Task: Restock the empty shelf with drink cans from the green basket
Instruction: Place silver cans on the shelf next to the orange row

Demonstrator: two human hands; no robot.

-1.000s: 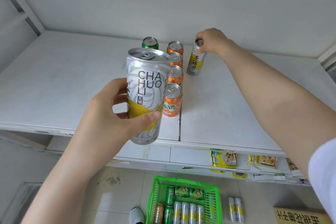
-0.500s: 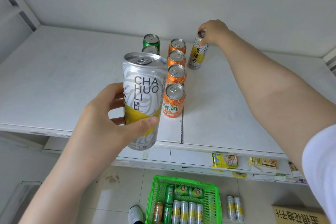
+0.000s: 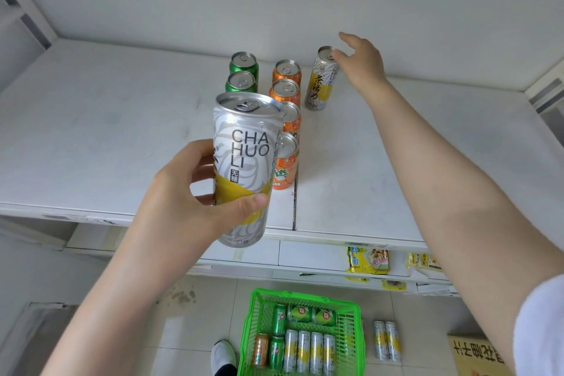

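Note:
My left hand (image 3: 186,195) grips a tall silver-and-yellow can (image 3: 244,162) upright, in front of the white shelf (image 3: 91,137). On the shelf stand two green cans (image 3: 242,73), a row of several orange cans (image 3: 287,119), and another tall silver-and-yellow can (image 3: 322,79) at the back. My right hand (image 3: 363,61) hovers just right of that back can's top, fingers apart and holding nothing. The green basket (image 3: 351,308) sits on the floor below with several cans lying in it.
Two silver cans (image 3: 387,340) lie on the floor right of the basket, next to a cardboard box (image 3: 476,354). Yellow snack packets (image 3: 367,259) sit on the lower shelf. My shoe (image 3: 223,356) is left of the basket. The shelf's back wall is close behind the cans.
My right hand has let go of the tall can at the back of the shelf and opened beside it. My left hand still holds its can in about the same place.

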